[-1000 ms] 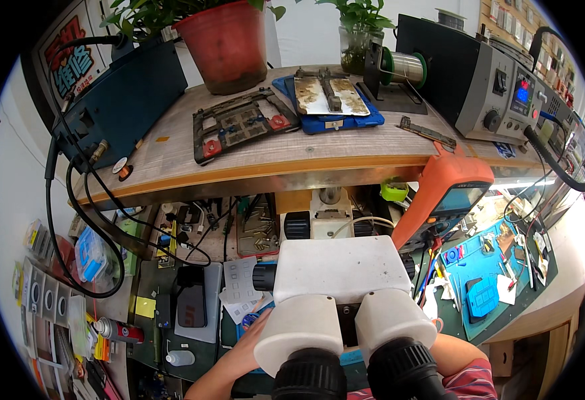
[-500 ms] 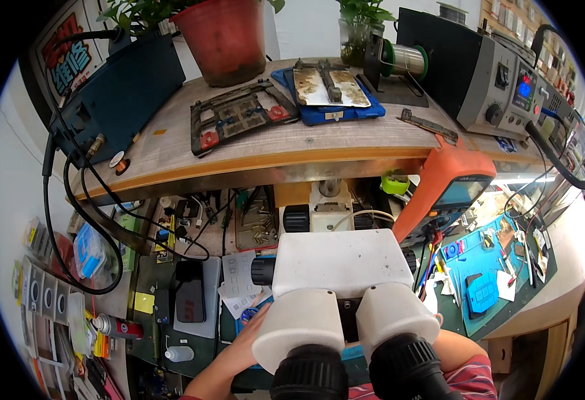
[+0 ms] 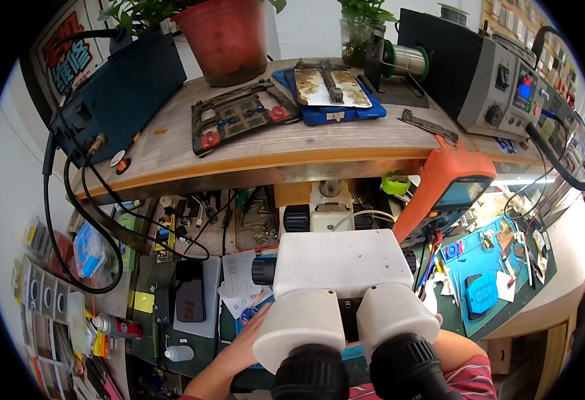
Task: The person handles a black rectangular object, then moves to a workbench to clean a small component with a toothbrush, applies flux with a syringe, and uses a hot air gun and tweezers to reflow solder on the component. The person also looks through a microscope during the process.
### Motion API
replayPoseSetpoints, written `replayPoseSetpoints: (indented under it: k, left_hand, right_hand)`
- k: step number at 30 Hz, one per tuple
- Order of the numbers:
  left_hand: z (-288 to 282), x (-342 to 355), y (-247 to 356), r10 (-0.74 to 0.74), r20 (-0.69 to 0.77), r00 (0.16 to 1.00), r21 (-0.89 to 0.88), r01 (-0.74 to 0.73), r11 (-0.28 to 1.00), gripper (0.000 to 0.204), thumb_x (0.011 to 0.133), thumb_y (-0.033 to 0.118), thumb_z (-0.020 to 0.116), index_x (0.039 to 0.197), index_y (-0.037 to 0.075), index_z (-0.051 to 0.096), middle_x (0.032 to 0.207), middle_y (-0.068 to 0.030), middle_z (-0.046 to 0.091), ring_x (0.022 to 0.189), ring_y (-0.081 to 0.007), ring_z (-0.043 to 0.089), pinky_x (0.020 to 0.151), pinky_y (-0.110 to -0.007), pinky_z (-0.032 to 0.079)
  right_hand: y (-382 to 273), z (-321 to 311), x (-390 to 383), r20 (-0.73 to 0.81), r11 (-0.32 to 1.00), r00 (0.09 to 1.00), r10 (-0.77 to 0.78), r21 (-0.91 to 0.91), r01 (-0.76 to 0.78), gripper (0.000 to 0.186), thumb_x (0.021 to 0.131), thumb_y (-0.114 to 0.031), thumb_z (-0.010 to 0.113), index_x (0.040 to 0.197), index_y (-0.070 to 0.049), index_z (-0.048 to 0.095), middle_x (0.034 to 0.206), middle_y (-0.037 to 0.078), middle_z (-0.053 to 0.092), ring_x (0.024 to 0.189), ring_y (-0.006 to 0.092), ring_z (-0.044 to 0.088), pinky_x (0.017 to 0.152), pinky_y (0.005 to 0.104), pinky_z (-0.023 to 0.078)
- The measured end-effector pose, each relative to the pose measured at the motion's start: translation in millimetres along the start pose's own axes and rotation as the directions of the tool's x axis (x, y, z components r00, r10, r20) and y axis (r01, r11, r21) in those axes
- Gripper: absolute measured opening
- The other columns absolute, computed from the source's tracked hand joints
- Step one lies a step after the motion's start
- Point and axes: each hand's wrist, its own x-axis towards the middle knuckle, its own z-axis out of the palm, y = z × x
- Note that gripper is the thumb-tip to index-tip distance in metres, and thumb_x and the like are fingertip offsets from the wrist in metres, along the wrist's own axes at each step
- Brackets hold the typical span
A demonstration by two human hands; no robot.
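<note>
A white binocular microscope [image 3: 342, 263] with black eyepieces stands right in front of me and covers most of what my hands do. My left hand [image 3: 252, 337] reaches in at its left side, next to a small blue round item [image 3: 248, 315] and printed paper sheets [image 3: 240, 277]. The fingers of that hand are hidden behind the microscope head, so what they hold does not show. On the right, my forearm [image 3: 459, 350] with a red striped sleeve goes in behind the eyepieces. Nearly all of my right hand is hidden there.
An orange multimeter [image 3: 442, 190] leans against the shelf [image 3: 372, 150], which bears repair fixtures [image 3: 242, 117], a red plant pot [image 3: 222, 43] and a soldering station [image 3: 502, 87]. A phone [image 3: 190, 290], spray can [image 3: 118, 327] and bottle [image 3: 179, 353] are left; a blue mat [image 3: 469, 267] is right.
</note>
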Motion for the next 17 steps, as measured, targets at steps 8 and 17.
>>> replayPoseSetpoints:
  k: [8, 17]
  left_hand:
    - [-15, 13, 22, -0.188, 0.193, 0.963, 0.221, 0.144, 0.965, 0.059, 0.09, 0.025, 0.07, 0.14, -0.002, 0.054, 0.139, -0.0247, 0.053, 0.131, -0.043, 0.048, 0.113, -0.046, 0.039]
    - [-17, 11, 20, -0.206, 0.217, 0.954, 0.252, 0.149, 0.956, 0.061, 0.09, 0.026, 0.069, 0.141, -0.003, 0.053, 0.14, -0.0234, 0.053, 0.132, -0.0417, 0.047, 0.114, -0.045, 0.037]
  right_hand:
    - [28, 7, -3, -0.003, 0.979, 1.0, 0.014, 0.204, -0.013, 0.031, 0.083, -0.003, 0.081, 0.113, 0.001, 0.073, 0.105, 0.016, 0.076, 0.091, 0.0268, 0.076, 0.08, 0.0346, 0.058]
    - [-10, 0, -4, -0.05, 0.996, 0.999, -0.011, -0.088, 0.006, 0.032, 0.084, -0.004, 0.081, 0.115, 0.0, 0.073, 0.106, 0.015, 0.076, 0.093, 0.0253, 0.075, 0.081, 0.0343, 0.057]
